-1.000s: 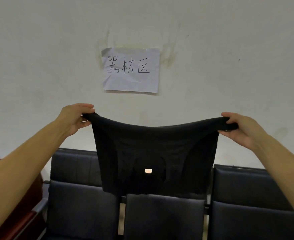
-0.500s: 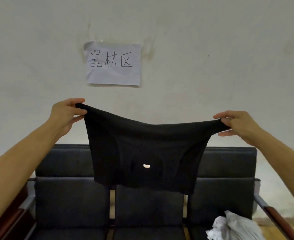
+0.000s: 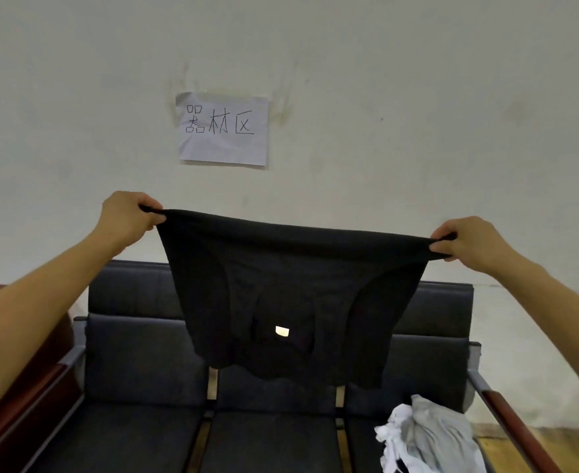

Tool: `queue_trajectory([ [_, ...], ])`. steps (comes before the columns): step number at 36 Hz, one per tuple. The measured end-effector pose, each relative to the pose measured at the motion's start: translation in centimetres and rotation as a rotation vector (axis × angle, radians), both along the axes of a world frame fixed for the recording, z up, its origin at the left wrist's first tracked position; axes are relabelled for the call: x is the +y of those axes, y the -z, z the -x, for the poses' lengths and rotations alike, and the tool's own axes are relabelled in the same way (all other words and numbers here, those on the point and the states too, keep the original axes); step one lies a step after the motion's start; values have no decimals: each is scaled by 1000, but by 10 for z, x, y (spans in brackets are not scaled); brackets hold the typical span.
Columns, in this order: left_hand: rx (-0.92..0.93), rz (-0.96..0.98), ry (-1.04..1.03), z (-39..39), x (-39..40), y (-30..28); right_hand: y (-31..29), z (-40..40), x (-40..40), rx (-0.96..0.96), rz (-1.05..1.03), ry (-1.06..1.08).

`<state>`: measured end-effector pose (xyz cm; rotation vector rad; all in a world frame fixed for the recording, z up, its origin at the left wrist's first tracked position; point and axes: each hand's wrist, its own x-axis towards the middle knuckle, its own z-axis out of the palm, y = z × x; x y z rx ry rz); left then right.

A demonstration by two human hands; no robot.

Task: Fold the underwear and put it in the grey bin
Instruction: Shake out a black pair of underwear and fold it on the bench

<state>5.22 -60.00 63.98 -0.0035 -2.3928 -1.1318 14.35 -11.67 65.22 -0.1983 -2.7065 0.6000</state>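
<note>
underwear (image 3: 291, 288) stretched between left hand (image 3: 127, 218), right hand (image 3: 470, 244)

Off-white wall (image 3: 418, 97), stained, bears a taped paper sign (image 3: 223, 129). Black three-seat bench (image 3: 138, 363) against it, wood-capped armrests (image 3: 517, 428); wooden floor (image 3: 561, 448) at right.

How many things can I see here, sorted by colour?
Black: 2, the underwear held up at its waistband by the left hand and right hand, and the three-seat bench.
White or pale: 2, the paper sign on the wall and the heap of light clothes on the bench's right seat.
Total: 4. No grey bin is in view.
</note>
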Motion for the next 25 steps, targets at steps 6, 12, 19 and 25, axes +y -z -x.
queue_trajectory([
  [6, 23, 362, -67, -53, 18, 2, 6, -45, 27, 71, -155, 10],
  [12, 6, 425, -59, -121, 46, 24, 23, -103, 53, 48, -207, -2],
  [19, -17, 443, -49, -191, 62, 37, 42, -153, 69, -55, -219, -125],
  [25, -116, 338, -47, -240, 69, 60, 76, -186, 71, -136, -248, -216],
])
